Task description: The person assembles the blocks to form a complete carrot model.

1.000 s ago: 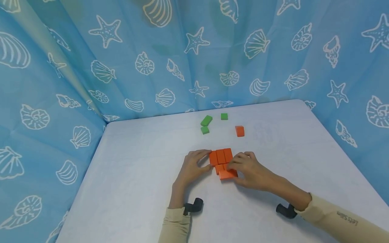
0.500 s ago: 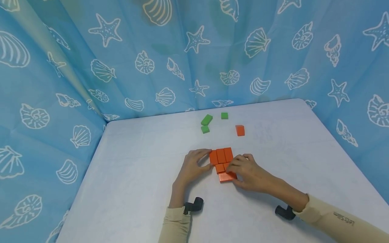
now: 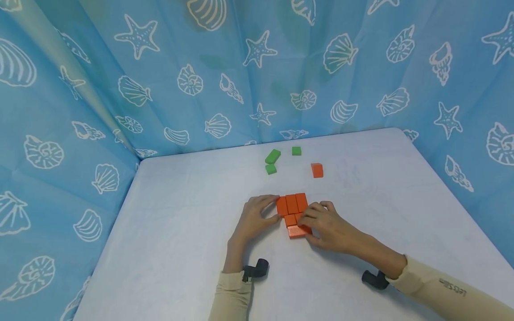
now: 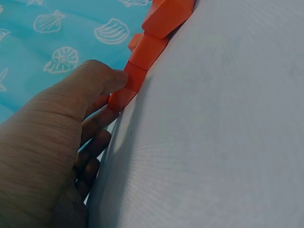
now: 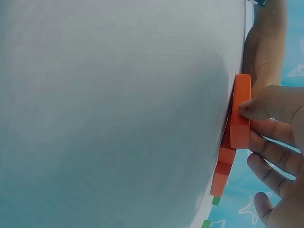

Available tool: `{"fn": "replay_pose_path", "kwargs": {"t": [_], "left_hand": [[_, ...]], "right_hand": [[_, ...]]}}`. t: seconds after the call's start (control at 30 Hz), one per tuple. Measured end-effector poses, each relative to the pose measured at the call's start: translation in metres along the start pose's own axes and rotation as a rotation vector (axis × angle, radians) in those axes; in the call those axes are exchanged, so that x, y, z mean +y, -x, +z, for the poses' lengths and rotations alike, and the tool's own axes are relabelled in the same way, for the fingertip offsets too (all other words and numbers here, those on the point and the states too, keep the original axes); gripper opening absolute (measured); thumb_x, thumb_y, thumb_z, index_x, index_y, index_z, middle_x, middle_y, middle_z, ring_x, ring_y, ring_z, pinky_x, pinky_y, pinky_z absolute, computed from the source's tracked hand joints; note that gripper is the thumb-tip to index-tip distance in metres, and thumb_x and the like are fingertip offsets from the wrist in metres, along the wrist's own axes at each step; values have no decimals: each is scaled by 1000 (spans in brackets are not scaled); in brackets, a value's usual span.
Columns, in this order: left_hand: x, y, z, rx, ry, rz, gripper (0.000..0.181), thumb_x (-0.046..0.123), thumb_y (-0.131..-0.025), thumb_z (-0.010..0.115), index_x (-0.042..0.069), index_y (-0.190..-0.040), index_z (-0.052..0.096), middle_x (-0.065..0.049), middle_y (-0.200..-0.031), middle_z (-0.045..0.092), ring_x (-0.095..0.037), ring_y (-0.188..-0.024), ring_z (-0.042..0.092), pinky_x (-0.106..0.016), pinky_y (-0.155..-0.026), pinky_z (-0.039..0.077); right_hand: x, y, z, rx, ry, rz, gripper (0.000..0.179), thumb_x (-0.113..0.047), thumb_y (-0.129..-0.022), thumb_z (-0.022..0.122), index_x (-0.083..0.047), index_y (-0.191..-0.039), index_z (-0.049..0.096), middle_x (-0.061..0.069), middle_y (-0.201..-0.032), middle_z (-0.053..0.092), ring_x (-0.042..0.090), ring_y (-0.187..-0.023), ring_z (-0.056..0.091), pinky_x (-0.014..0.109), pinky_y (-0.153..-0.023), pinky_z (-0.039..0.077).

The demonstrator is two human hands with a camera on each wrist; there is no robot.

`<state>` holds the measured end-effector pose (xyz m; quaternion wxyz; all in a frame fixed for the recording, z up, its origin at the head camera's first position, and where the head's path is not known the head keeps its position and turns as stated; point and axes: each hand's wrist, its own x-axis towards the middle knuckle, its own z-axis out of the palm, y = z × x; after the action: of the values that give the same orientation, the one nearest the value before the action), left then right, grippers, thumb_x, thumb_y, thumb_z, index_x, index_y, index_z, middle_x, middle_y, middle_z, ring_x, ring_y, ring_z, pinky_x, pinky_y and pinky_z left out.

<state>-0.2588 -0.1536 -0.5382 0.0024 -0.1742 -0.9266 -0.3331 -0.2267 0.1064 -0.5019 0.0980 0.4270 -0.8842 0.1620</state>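
Observation:
Several orange blocks lie together in the middle of the white table. At the left end of their far row, my left hand pinches an upright-set rectangular block between thumb and forefinger. My right hand pinches the long front block, its thumb on the near face and fingers behind. That long block sits right against two smaller blocks, of which the left one shows fully. My right fingers partly cover the other. Two more blocks complete the far row.
Beyond the group stand a lone orange block and three green pieces: a long one, a small one and another small one. A blue shell-print curtain borders the white table behind and at the sides.
The long block in my right hand came down from a tilt over the smaller blocks to the front of them, then moved slightly back against them. My left hand stays put.

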Motion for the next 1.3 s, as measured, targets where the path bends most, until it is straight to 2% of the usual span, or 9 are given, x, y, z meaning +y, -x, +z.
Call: {"fn": "replay_pose_path", "kwargs": {"t": [0.4, 0.97, 1.03, 1.17, 1.3], "left_hand": [[-2, -3, -4, 8, 6, -3, 54, 41, -91, 70, 33, -142, 56, 8, -144, 53, -18, -132, 43, -47, -112, 32], [-1, -6, -8, 22, 17, 7, 54, 40, -91, 71, 31, -142, 57, 7, -143, 54, -19, -131, 43, -48, -112, 31], [-2, -6, -6, 24, 23, 14, 54, 40, -90, 71, 31, -142, 57, 7, -143, 54, -19, -131, 44, -49, -112, 32], [-4, -3, -1, 6, 22, 27, 54, 42, -91, 69, 32, -142, 56, 8, -144, 53, -19, -131, 44, -49, -111, 33], [-4, -2, 1, 2, 21, 23, 54, 42, -91, 70, 32, -142, 57, 8, -144, 53, -19, -130, 45, -48, -111, 34]], "right_hand": [[3, -3, 2, 21, 9, -25, 31, -19, -78, 84, -14, -107, 74, -1, -106, 65, 21, -107, 53, 52, -94, 39], [4, -7, 1, 18, 26, -5, 30, -20, -79, 84, -16, -107, 74, -2, -108, 64, 20, -108, 53, 51, -93, 41], [4, -8, -4, 13, 5, 20, 30, -21, -79, 84, -16, -107, 75, -2, -109, 64, 20, -109, 54, 51, -93, 40], [14, -15, -24, 31, -66, 163, 29, -21, -83, 82, -14, -109, 74, 0, -111, 65, 23, -112, 53, 53, -95, 36], [44, -33, -48, 104, -77, 306, 24, -18, -88, 76, -10, -110, 72, 4, -109, 65, 28, -111, 53, 55, -94, 35]]}}
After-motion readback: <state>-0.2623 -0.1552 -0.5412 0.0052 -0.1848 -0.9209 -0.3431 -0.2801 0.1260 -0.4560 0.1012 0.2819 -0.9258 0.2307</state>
